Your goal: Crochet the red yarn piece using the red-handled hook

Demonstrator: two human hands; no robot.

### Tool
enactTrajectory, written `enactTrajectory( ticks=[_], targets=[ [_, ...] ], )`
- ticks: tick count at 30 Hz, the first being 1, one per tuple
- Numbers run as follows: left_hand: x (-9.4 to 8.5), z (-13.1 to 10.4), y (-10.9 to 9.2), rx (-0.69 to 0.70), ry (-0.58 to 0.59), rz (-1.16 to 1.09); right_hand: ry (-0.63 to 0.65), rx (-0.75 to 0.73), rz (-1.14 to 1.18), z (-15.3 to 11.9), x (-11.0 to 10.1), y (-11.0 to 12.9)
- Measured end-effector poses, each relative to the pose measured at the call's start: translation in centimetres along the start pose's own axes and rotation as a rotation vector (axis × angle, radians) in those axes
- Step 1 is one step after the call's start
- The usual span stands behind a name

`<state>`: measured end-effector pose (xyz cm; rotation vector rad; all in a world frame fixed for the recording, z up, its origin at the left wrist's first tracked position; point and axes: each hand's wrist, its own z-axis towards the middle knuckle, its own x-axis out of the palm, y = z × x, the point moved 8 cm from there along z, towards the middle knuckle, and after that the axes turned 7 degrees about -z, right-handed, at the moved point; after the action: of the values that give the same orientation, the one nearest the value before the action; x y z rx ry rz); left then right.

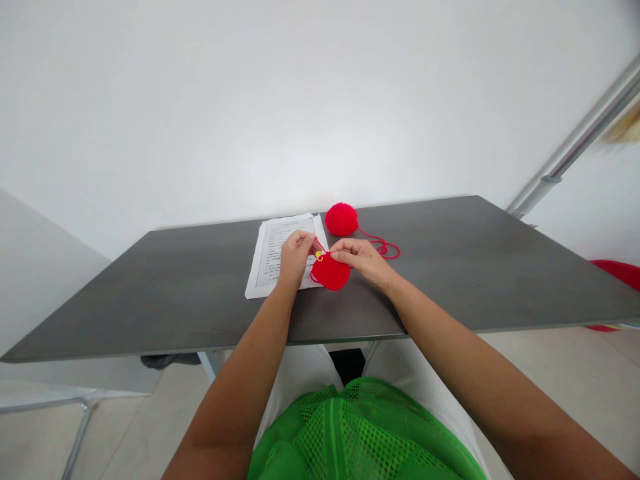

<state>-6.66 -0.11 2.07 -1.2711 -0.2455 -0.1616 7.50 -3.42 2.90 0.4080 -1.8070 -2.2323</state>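
Observation:
A rounded red crochet piece (331,272) hangs between my hands above the near middle of the table. My right hand (361,257) pinches its upper right edge between thumb and fingers. Up and to the left, my left hand (299,252) is closed in a pinch on a strand of red yarn (321,245) that runs to the top of the piece. A small yellow clip (319,255), perhaps a stitch marker, sits at the upper left edge. Whether my left fingers also hold a hook is hidden. Behind my hands lies a red ball of yarn (341,219).
Printed paper sheets (270,253) lie under and left of my left hand. A loose loop of red yarn (390,249) trails from the ball toward my right hand. The dark grey table (475,267) meets a white wall (300,100); a metal pole (570,160) slants at right.

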Motion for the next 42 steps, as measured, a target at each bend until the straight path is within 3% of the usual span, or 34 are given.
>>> enactTrajectory(
  ticks=[21, 30, 42],
  targets=[
    [-0.7, 0.0, -0.1, -0.030, -0.100, -0.086, 0.003, -0.031, -0.070, 0.4, -0.3, -0.7],
    [-0.6, -0.2, -0.1, -0.053, -0.093, -0.191, -0.075, 0.014, -0.128, 0.7, -0.9, -1.5],
    [-0.6, 0.0, 0.1, -0.053, -0.091, -0.172, -0.028, 0.010, -0.132, 0.4, -0.4, -0.9]
  ],
)
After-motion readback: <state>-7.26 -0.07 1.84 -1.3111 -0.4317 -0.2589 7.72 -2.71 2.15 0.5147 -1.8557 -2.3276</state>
